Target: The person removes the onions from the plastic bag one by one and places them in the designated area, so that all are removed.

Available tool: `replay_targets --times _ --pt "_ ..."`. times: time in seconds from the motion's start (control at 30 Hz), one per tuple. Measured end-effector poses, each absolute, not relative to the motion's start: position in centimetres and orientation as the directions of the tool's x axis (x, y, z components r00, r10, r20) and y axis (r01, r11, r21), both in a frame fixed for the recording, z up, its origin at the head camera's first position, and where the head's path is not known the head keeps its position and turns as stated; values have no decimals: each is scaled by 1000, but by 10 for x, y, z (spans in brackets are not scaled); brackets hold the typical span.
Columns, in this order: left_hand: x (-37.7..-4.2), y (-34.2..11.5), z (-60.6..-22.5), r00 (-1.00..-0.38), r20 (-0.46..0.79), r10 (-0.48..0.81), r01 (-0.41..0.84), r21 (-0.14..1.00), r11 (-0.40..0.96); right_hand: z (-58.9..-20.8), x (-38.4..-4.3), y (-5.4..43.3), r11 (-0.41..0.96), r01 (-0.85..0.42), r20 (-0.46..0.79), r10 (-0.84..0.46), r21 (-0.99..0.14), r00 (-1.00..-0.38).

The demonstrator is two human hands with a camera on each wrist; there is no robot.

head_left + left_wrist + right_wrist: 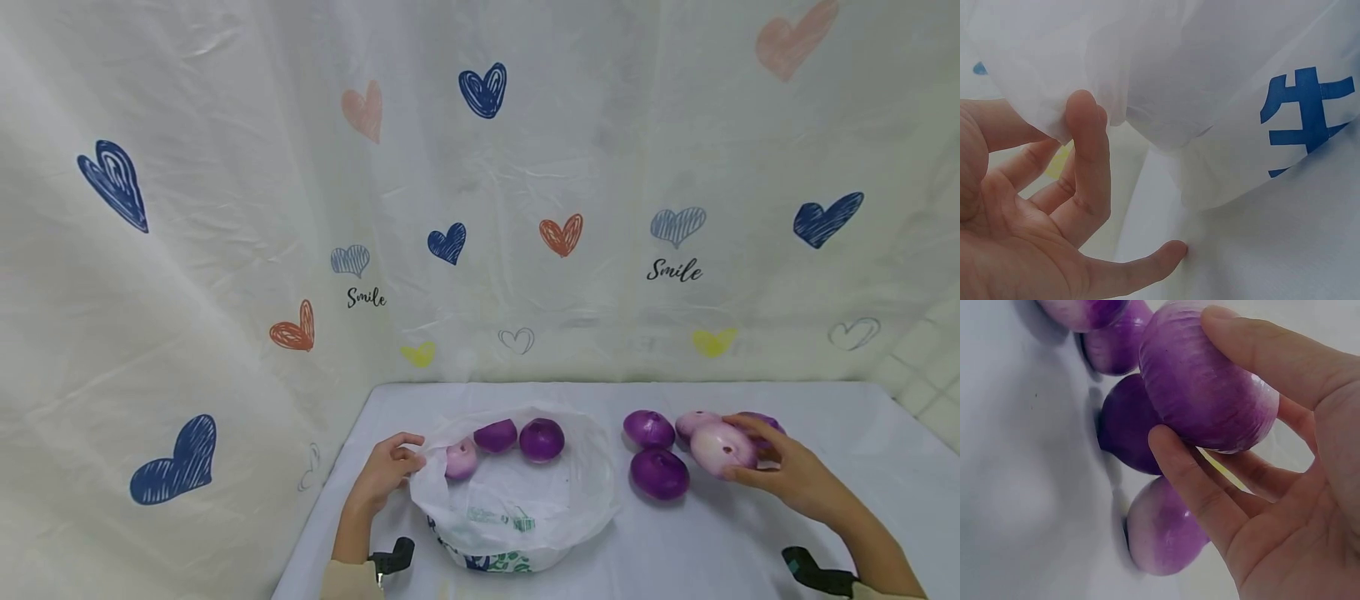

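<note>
My left hand (pixel 384 473) pinches the left rim of a white plastic bag (pixel 592 500); in the left wrist view its thumb and fingertips grip a fold of the thin film. The bag stands wide open, with a pale onion (pixel 461 459) and two dark purple onions (pixel 542 440) inside. At the right, my right hand (pixel 787 475) holds a pale purple onion (pixel 722 450) between thumb and fingers. The right wrist view shows this held onion (pixel 1204 375) raised above the others. Several more red onions (pixel 659 473) lie on the table just left of and behind it.
A white cloth covers the table (pixel 585 567). Behind it hangs a pale curtain (pixel 480 183) printed with hearts and the word Smile. Black wrist mounts (pixel 817 573) sit on both forearms.
</note>
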State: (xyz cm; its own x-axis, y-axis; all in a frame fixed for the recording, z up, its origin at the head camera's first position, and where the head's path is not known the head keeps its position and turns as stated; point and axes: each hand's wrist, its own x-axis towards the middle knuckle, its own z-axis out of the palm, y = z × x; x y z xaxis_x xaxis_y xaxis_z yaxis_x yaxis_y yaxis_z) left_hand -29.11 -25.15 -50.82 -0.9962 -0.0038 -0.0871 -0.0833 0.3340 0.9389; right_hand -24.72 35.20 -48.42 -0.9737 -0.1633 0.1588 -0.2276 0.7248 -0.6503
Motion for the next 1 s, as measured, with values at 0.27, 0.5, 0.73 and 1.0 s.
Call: replay_targets --times 0.27,0.5,0.73,1.0 --pt "-289 -250 -507 -996 -85 -14 -85 938 337 -497 -250 361 682 -278 194 -200 -676 -960" --pt "-288 -248 -507 -997 -72 -24 -76 938 338 -507 -252 365 658 -301 191 -236 -690 -953" --pt "-289 -249 -507 -997 -78 -28 -83 936 342 -514 -252 367 650 -304 171 -262 -697 -950" --pt "-288 -248 -506 -997 -71 -21 -73 938 339 -520 -253 368 655 -282 140 -261 -701 -955"
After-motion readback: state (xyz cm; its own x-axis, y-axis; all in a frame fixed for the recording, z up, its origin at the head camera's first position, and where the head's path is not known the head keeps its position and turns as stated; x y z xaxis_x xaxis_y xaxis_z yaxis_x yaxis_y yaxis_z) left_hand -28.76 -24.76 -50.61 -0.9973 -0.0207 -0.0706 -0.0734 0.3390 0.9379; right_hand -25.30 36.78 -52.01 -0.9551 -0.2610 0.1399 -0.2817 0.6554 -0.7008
